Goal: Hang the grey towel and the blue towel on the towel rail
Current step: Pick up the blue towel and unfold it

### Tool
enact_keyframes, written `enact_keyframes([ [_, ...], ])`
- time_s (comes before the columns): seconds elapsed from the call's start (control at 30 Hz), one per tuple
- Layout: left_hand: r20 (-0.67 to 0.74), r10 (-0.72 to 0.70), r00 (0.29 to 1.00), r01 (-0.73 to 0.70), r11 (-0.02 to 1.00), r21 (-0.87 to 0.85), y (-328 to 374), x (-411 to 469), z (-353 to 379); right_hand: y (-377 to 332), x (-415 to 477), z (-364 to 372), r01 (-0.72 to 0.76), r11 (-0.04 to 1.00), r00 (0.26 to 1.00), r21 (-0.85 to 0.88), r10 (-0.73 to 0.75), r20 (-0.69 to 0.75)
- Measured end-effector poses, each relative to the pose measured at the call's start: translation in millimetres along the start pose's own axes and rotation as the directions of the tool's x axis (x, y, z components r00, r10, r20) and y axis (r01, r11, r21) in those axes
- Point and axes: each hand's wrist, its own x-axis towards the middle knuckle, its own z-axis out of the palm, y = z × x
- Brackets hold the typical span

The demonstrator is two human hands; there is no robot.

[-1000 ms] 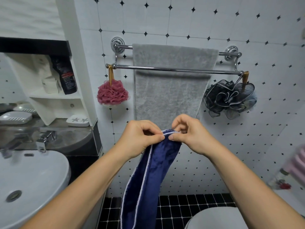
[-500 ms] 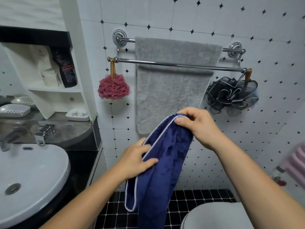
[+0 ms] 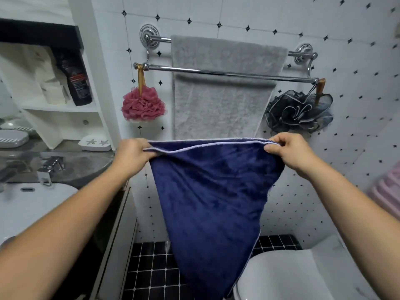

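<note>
Two towels: the plush grey rectangular towel (image 3: 225, 100) is already draped over the back bar of the chromed double towel rail (image 3: 216, 72), upper centre of the frame; the dark blue plush towel with a pale piped edge (image 3: 216, 191) is not yet hung.
Blue towel place: centre of the frame, below the rail and in front of the grey towel's lower edge. Its top hem is stretched between the hands and the rest tapers down to bottom centre.
Left hand (image 3: 132, 156): left of centre, fingers curled round the hem's left corner, gripping it.
Right hand (image 3: 290, 152): right of centre, thumb and fingers pinching the hem's right corner.
Step in hand: probably the second half of the task, the blue towel spread for the rail.
Next move calls for: lifting the hem above the front bar, which looks bare, and laying it over with both hands level, between the pink mesh bath pouf (image 3: 142, 107) and the dark grey mesh pouf (image 3: 298, 113) at the bar's ends.
</note>
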Motion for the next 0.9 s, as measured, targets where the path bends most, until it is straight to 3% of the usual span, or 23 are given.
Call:
enact_keyframes([
  [0.03, -0.104, -0.022, 0.994, 0.022, 1.000, -0.006, 8, 11, -6, -2, -8, 2, -0.012, 0.994, 0.984, 0.107, -0.007, 0.177],
  [0.1, -0.292, -0.102, 0.951, 0.081, 0.993, -0.085, 22, 28, -18, -9, -29, 5, -0.035, 0.972, 0.817, 0.231, -0.105, 0.567],
  [0.13, -0.310, -0.113, 0.944, 0.082, 0.990, -0.111, 30, 32, -22, -11, -36, 6, -0.058, 0.966, 0.713, 0.253, -0.137, 0.687],
  [0.17, -0.240, -0.056, 0.969, 0.040, 0.997, -0.071, 38, 33, -23, -13, -38, 6, -0.060, 0.967, 0.657, 0.249, -0.150, 0.739],
  [0.2, -0.037, 0.059, 0.998, -0.057, 0.997, 0.059, 47, 30, -22, -11, -33, 7, -0.037, 0.972, 0.689, 0.233, -0.144, 0.710],
  [0.23, 0.265, 0.171, 0.949, -0.227, 0.953, 0.200, 59, 21, -20, -8, -24, 8, -0.002, 0.984, 0.789, 0.179, -0.108, 0.605],
  [0.27, 0.515, 0.235, 0.824, -0.411, 0.874, 0.259, 69, 10, -19, -2, -11, 9, -0.007, 0.996, 0.908, 0.092, -0.033, 0.417],
  [0.3, 0.616, 0.270, 0.740, -0.524, 0.806, 0.276, 72, 4, -20, 4, 0, 8, -0.056, 0.998, 0.982, 0.003, 0.054, 0.181],
  [0.33, 0.589, 0.297, 0.752, -0.538, 0.793, 0.287, 72, 6, -24, 11, 8, 9, -0.132, 0.990, 0.991, -0.041, 0.132, -0.012],
  [0.37, 0.441, 0.314, 0.841, -0.461, 0.842, 0.279, 67, 12, -29, 18, 11, 12, -0.180, 0.983, 0.979, -0.024, 0.177, -0.098],
  [0.4, 0.206, 0.266, 0.942, -0.310, 0.925, 0.220, 62, 18, -37, 23, 9, 16, -0.189, 0.981, 0.980, 0.032, 0.191, -0.058],
  [0.43, -0.022, 0.158, 0.987, -0.154, 0.980, 0.127, 56, 25, -44, 25, 3, 20, -0.171, 0.981, 0.983, 0.094, 0.164, 0.078],
  [0.5, -0.209, 0.002, 0.978, 0.015, 0.997, 0.081, 43, 35, -53, 20, -14, 28, -0.156, 0.969, 0.893, 0.190, 0.057, 0.447],
  [0.57, -0.188, 0.115, 0.975, -0.048, 0.944, 0.327, 37, 41, -59, 13, -24, 30, -0.185, 0.948, 0.741, 0.258, -0.038, 0.670],
  [0.6, -0.137, 0.217, 0.966, -0.126, 0.867, 0.482, 36, 43, -64, 13, -23, 30, -0.176, 0.953, 0.741, 0.248, -0.038, 0.671],
  [0.7, 0.046, 0.391, 0.919, -0.316, 0.662, 0.680, 40, 44, -73, 14, -7, 29, -0.236, 0.965, 0.932, 0.118, 0.190, 0.308],
  [0.8, 0.240, 0.385, 0.891, -0.433, 0.564, 0.703, 49, 30, -62, 21, 13, 32, -0.280, 0.934, 0.960, 0.223, 0.270, 0.075],
  [0.9, 0.218, 0.290, 0.932, -0.358, 0.633, 0.686, 55, 20, -52, 30, 26, 38, -0.219, 0.947, 0.972, 0.236, 0.232, -0.027],
])
